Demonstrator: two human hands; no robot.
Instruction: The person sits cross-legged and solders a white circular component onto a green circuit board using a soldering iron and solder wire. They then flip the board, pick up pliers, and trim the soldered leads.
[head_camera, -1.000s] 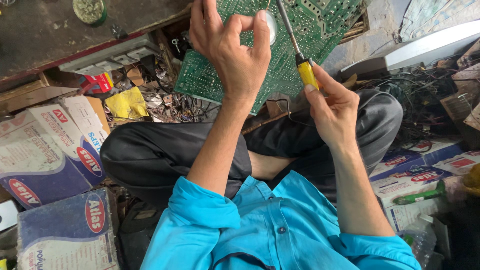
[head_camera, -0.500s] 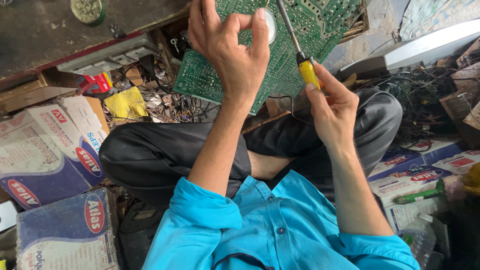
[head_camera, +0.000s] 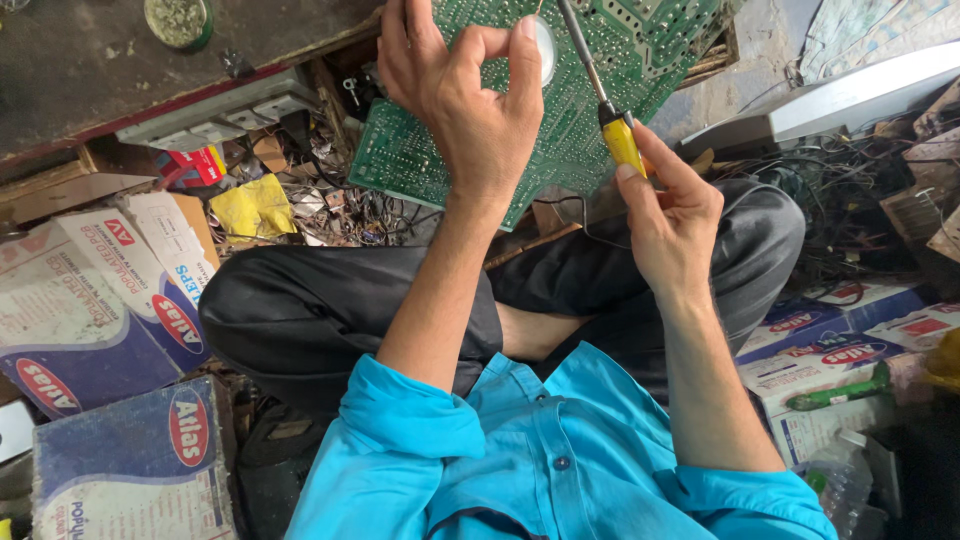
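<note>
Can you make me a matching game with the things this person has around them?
Things:
1. circuit board
2. screwdriver
3. crumpled paper
4. round tin

Places:
A. on the dark bench, top left
B. held up by the left hand
C. on the floor, left of the knee
D. gripped in the right hand

Pairs: 1-B, 2-D, 3-C, 4-A
</note>
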